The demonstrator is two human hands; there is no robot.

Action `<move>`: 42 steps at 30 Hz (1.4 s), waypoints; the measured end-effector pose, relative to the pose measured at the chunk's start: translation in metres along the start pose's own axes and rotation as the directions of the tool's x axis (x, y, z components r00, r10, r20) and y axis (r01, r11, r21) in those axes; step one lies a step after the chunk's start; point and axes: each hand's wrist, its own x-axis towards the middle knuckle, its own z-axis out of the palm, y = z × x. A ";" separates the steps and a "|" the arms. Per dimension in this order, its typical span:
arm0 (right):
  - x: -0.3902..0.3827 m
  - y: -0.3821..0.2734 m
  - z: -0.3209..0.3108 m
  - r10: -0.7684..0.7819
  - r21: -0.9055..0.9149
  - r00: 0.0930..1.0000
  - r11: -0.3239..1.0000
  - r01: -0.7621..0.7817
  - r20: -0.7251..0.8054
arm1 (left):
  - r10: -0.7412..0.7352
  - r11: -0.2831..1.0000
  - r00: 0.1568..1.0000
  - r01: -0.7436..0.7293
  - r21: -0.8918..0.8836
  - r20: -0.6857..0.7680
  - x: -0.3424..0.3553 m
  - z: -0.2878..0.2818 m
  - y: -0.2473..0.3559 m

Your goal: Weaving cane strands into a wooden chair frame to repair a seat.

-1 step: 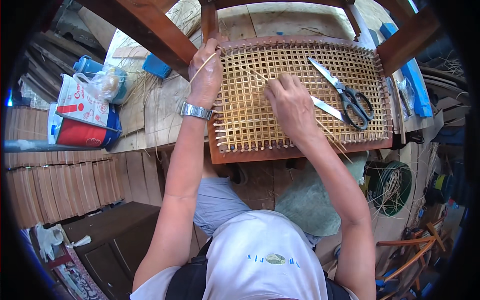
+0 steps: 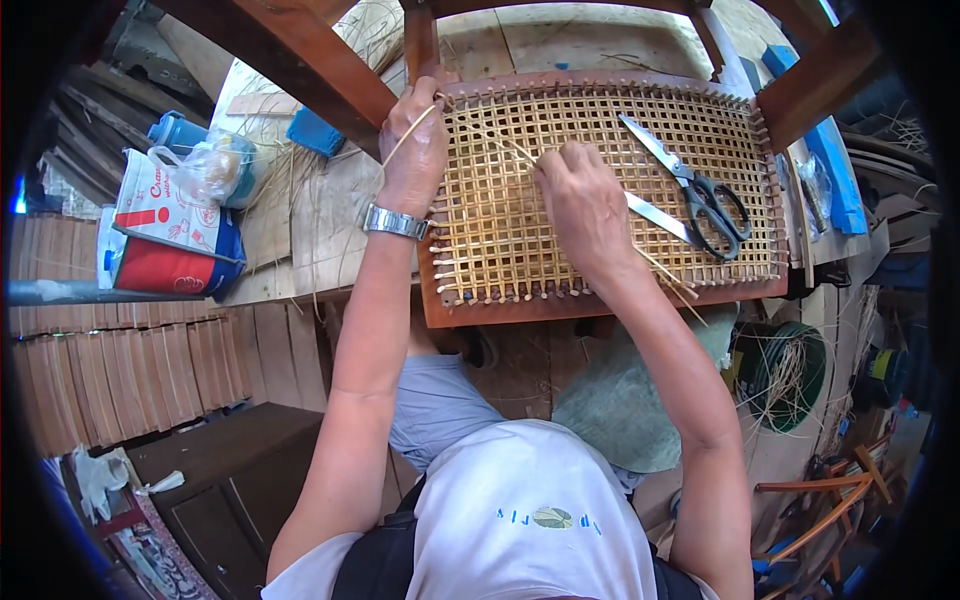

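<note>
Cane strand (image 2: 517,151), pinched in the right hand (image 2: 585,205), lies over the woven seat (image 2: 500,240); the left hand (image 2: 413,140) curls at the seat's far left corner, its grip hard to tell. Scissors (image 2: 681,170) rest there too. Beyond: wooden counter (image 2: 315,230), stacked boards (image 2: 130,380).

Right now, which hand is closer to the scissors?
Right. The right hand is just left of the scissors on the woven panel; the left hand is farther left, at the panel's upper left corner.
</note>
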 end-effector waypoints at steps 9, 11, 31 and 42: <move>0.017 0.005 0.001 0.150 0.110 0.988 0.982 -0.152 0.026 | -0.022 0.996 0.999 0.024 0.091 -0.028 -0.001 -0.002 0.001; 0.023 0.003 -0.013 0.199 0.202 0.966 0.952 -0.231 0.166 | -0.042 0.992 0.999 0.042 0.120 -0.002 0.001 0.001 0.001; -0.030 0.036 -0.060 0.316 0.134 0.929 0.929 -0.344 0.193 | -0.017 0.998 0.998 0.014 0.056 0.054 0.000 -0.003 0.001; -0.035 0.023 -0.072 0.338 0.055 0.925 0.935 -0.352 0.176 | -0.121 0.986 0.992 0.125 0.106 -0.041 -0.001 -0.001 0.010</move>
